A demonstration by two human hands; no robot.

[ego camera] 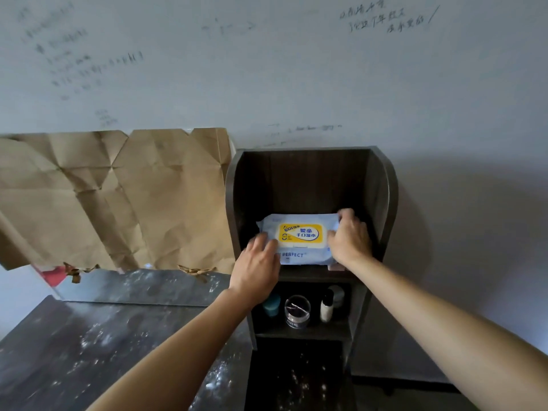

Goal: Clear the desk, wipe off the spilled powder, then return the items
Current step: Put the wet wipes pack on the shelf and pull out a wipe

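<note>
Wipes pack (299, 237), pale blue with yellow lid, lying flat on the top tier of a dark shelf unit (385, 188); left hand (258, 262) and right hand (350, 237) clamped on its ends. Powder (89, 339) speckles the bench (44, 366) beside it.

Both hands (302, 256) on wipes pack (298, 237) — top shelf (308, 272), powder (89, 339) on desk (44, 366).

Both my arms are stretched forward, forearms bare. My left hand (258, 262) lies palm down, fingers spread and slightly curled. My right hand (350, 237) curls tighter, thumb seemingly tucked under, though I can't quite tell.
</note>
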